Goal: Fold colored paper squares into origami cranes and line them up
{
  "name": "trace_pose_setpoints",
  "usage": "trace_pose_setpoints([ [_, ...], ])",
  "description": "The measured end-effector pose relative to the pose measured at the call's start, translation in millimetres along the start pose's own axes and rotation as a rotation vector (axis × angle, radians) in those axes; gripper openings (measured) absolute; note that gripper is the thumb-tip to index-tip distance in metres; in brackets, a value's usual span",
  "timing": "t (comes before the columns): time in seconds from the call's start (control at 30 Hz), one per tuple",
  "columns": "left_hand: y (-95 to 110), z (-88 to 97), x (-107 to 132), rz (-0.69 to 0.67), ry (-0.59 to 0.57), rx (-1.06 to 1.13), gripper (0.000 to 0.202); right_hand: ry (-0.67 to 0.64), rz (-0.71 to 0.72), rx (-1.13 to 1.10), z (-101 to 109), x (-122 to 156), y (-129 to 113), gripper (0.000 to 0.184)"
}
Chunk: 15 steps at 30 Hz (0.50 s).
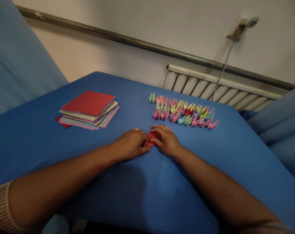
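Observation:
Both hands meet at the middle of a blue-covered table (64, 143). My left hand (130, 143) and my right hand (166, 139) pinch a small folded piece of red paper (152, 136) between their fingertips, pressing it down on the cloth. Most of the red paper is hidden under the fingers. Just beyond the hands lie rows of several small folded paper pieces (183, 113) in pink, yellow, green and red.
A stack of coloured square paper sheets (88, 110), red on top, lies at the left of the table. Behind the table are a white wall, a grey rail, a slatted white bed frame (222, 87) and a hanging cable. Blue fabric borders both sides.

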<state>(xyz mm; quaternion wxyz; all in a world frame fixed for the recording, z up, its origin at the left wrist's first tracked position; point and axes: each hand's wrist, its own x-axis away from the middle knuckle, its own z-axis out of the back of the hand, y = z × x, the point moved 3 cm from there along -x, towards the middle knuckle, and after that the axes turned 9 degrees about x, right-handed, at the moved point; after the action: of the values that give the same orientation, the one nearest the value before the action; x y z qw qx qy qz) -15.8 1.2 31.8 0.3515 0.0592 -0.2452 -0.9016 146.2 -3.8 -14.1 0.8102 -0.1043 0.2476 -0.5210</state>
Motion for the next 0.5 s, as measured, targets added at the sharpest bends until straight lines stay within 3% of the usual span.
trace_pose_setpoints([
  [0.17,3,-4.3,1,-0.005,0.075,-0.065,0.019,-0.070,0.071,0.091,5,2,-5,0.026],
  [0.33,6,-0.8,4,-0.054,0.089,-0.144,0.026,-0.038,0.066,0.148,10,2,-4,0.029],
  [0.5,-5,6.0,2,-0.049,0.117,-0.238,0.017,-0.070,0.031,0.217,14,3,-4,0.026],
])
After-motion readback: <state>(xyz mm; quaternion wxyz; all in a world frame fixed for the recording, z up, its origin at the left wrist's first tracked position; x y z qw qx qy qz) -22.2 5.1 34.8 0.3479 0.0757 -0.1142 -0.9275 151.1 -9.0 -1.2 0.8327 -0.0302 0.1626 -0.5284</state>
